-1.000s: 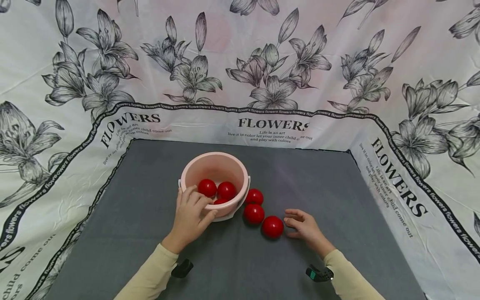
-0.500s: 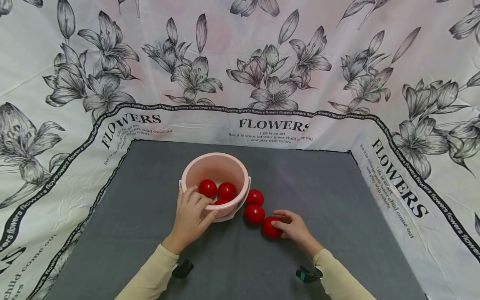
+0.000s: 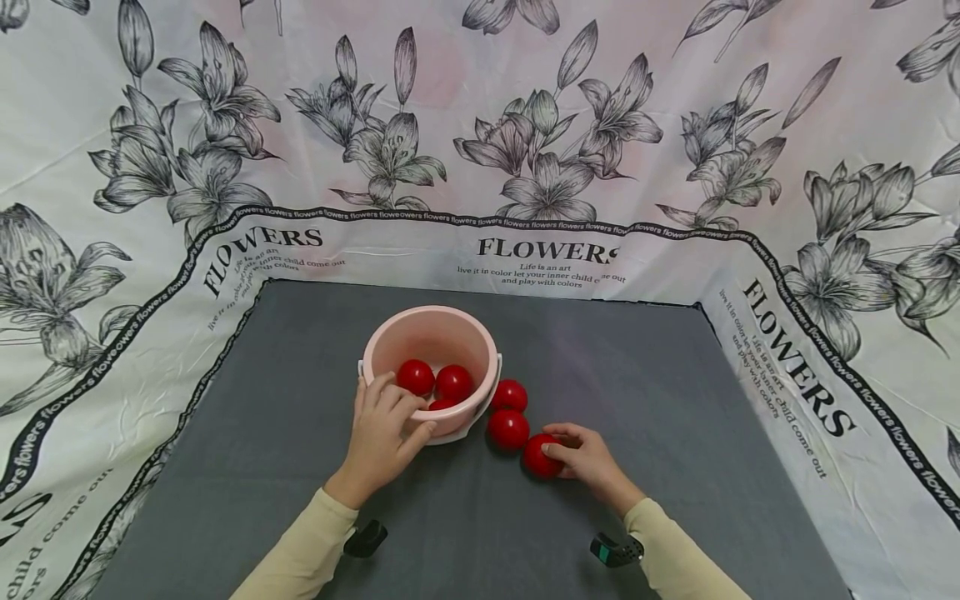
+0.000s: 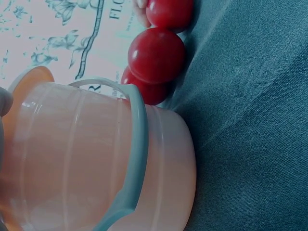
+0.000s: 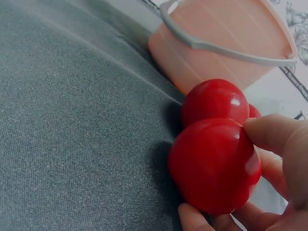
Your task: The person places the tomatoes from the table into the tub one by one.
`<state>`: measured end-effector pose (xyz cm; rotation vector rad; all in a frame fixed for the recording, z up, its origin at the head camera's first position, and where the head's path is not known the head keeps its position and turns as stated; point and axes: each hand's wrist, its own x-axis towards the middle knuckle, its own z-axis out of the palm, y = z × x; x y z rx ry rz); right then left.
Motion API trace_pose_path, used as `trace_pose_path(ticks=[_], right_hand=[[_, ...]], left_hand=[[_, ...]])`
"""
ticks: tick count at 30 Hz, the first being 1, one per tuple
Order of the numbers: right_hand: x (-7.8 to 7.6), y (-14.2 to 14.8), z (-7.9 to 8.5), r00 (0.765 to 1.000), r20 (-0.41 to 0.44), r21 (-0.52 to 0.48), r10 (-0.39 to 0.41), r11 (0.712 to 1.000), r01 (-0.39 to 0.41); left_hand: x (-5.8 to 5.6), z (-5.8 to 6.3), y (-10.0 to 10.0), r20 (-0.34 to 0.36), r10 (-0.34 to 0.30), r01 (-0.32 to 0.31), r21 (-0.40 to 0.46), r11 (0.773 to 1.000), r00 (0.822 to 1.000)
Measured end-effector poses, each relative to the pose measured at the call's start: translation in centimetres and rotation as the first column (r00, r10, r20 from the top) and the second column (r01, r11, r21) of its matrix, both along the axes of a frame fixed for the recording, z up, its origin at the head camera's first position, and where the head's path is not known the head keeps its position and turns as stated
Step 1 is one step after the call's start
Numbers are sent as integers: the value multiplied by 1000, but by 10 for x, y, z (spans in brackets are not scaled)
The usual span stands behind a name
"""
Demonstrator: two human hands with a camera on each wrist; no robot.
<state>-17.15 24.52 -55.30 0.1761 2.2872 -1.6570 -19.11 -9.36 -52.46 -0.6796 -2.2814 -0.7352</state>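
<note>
A pink bucket (image 3: 427,337) with a pale handle (image 4: 139,139) stands upright on the dark cloth. My left hand (image 3: 380,429) grips its near-left rim, fingers over the edge and thumb outside. Inside lie red balls (image 3: 453,383), one partly hidden behind the front rim. To the right of the bucket, two more glossy red balls sit in a row, the far one (image 3: 510,394) beside the bucket wall and the middle one (image 3: 508,430) nearer. My right hand (image 3: 592,467) holds the nearest ball (image 5: 214,166) between thumb and fingers, low at the cloth.
Dark grey cloth (image 3: 637,375) covers the table. A white, flower-printed sheet (image 3: 547,167) rises behind it and along both sides. Black wrist devices sit at both sleeves, the left one (image 3: 365,539) and the right one (image 3: 617,550).
My right hand has moved left onto the nearest red ball and taken hold of it. The left hand stays on the bucket rim, and the other balls lie where they were.
</note>
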Motion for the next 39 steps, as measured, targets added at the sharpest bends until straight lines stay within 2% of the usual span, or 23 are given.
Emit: trace_pose_path(ticks=[11, 15, 19, 29, 35, 39], right_hand=[[-6, 5, 2, 1000, 24, -85, -11, 996, 13], [-14, 9, 12, 999, 24, -88, -21, 996, 23], [-26, 13, 33, 1000, 0, -81, -18, 997, 18], [-67, 5, 104, 997, -78, -76, 0, 997, -6], [-94, -24, 142, 992, -121, -85, 31, 996, -42], [-106, -53, 161, 992, -119, -113, 48, 992, -62]], left_hand=[[1, 0, 0, -1, -4, 4, 1, 1000, 1000], [1, 0, 0, -1, -4, 4, 1, 1000, 1000], [2, 0, 0, -2, -3, 3, -1, 1000, 1000], [1, 2, 0, 9, -4, 4, -6, 1000, 1000], [0, 1, 0, 14, 1, -1, -8, 1000, 1000], [-1, 0, 0, 15, 7, -7, -10, 1000, 1000]])
